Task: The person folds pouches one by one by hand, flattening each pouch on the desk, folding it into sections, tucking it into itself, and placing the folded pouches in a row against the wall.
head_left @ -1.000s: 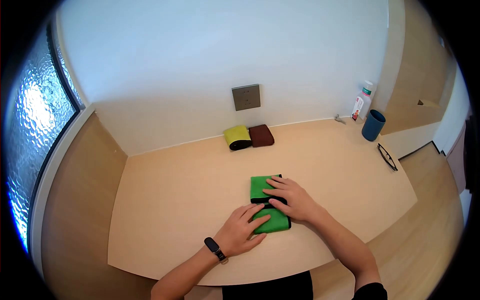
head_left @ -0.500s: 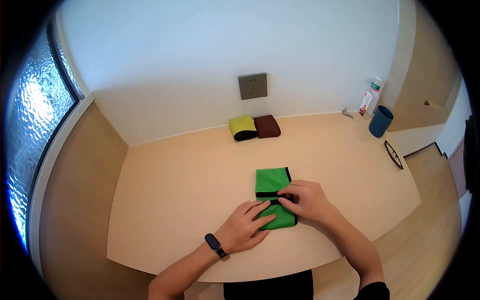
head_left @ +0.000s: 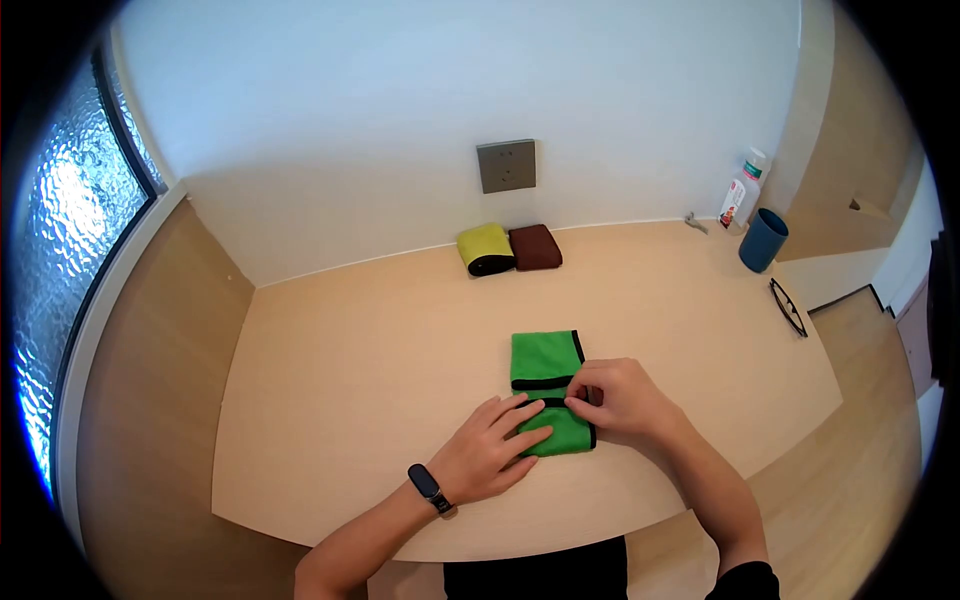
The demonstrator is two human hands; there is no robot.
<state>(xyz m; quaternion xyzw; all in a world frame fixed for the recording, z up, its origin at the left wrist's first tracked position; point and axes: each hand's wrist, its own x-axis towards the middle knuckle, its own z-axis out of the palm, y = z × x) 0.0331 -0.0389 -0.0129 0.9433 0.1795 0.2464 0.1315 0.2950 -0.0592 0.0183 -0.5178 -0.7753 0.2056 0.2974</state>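
A green cloth (head_left: 545, 357) with black edging lies on the table, its far and near ends folded inward so that two black edges run side by side with a narrow gap. My left hand (head_left: 487, 447), a black band on its wrist, rests with fingers spread on the near fold. My right hand (head_left: 622, 398) is closed in a pinch, thumb and forefinger together at the right end of the near fold's black edge. Its other fingers are curled and partly hidden.
At the back of the table (head_left: 360, 360), against the wall, sit a folded yellow-green cloth (head_left: 484, 243) and a folded brown cloth (head_left: 537, 247). Far right stand a white bottle (head_left: 740, 195) and a blue cup (head_left: 763, 242), with black glasses (head_left: 788, 307) near the edge.
My right hand's thumb and forefinger have come together and shifted slightly right along the black edge. My left hand stays nearly still on the cloth.
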